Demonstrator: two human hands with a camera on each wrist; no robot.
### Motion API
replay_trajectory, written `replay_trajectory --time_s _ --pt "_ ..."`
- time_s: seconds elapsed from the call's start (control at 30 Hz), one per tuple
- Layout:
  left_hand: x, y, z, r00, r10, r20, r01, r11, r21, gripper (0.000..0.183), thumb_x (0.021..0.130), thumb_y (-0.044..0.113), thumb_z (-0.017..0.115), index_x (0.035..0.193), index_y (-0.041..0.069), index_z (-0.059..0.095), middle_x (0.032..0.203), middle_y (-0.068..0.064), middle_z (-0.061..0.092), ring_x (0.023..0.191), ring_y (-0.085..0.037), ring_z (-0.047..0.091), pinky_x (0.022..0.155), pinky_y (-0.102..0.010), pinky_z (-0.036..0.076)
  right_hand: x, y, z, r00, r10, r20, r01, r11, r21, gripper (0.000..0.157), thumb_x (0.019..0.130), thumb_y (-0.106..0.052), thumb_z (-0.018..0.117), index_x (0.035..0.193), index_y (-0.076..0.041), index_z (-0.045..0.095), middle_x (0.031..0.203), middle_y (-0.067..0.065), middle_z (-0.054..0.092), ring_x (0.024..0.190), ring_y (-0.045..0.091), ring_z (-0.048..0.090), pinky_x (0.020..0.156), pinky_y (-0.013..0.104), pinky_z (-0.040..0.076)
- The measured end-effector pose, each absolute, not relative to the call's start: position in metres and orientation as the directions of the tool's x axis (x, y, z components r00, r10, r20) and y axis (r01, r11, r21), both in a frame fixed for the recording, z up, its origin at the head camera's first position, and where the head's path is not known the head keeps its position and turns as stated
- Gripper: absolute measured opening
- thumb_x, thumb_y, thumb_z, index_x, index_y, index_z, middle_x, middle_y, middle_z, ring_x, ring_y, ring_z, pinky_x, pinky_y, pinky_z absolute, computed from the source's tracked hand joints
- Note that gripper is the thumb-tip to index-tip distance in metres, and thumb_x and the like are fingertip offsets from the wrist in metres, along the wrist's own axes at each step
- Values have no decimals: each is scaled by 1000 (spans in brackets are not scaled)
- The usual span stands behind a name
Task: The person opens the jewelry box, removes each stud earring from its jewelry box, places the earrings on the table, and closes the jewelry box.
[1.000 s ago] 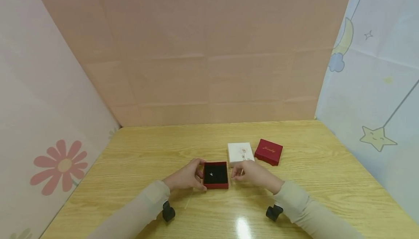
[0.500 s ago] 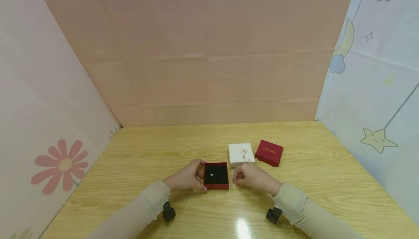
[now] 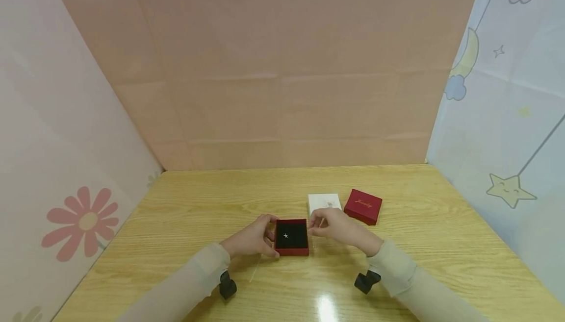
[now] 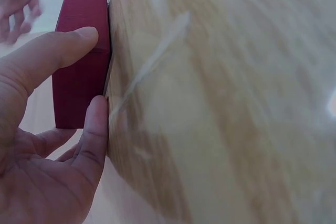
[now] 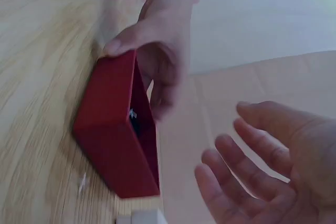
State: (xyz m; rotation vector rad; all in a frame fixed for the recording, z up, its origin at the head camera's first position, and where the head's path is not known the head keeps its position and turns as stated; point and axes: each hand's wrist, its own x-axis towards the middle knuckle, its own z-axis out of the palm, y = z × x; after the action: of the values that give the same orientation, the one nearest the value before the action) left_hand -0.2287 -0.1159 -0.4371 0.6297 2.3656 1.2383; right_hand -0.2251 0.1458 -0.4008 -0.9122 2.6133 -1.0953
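My left hand grips the left side of an open red jewelry box, thumb on the front wall and fingers round the corner, as the left wrist view shows. A black pad fills the box, with a small silver star-shaped piece on its left part. To the right of the box, my right hand is raised, its fingers relaxed and apart with nothing between them. Another tiny silver piece lies on the table just right of the box.
Behind my right hand lies a white box with a flower print, partly covered by that hand. Right of it sits a red lid with gold lettering. A thin pale strip lies on the wooden table by my left hand.
My right hand has lifted from the tabletop beside the box and moved slightly up and left, its fingers loosening; the tiny silver piece stays on the table. My left hand keeps its grip.
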Motion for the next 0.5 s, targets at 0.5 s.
replay_trajectory --time_s 0.5 --pt "-230 -117 -439 -817 561 -130 210 501 840 82 68 14 83 133 3 34 123 -7 37 90 -17 54 74 -26 50 -238 97 -419 -812 -572 113 -475 535 -699 18 81 -16 72 97 -14 63 110 3 59 109 26 53 92 45 43"
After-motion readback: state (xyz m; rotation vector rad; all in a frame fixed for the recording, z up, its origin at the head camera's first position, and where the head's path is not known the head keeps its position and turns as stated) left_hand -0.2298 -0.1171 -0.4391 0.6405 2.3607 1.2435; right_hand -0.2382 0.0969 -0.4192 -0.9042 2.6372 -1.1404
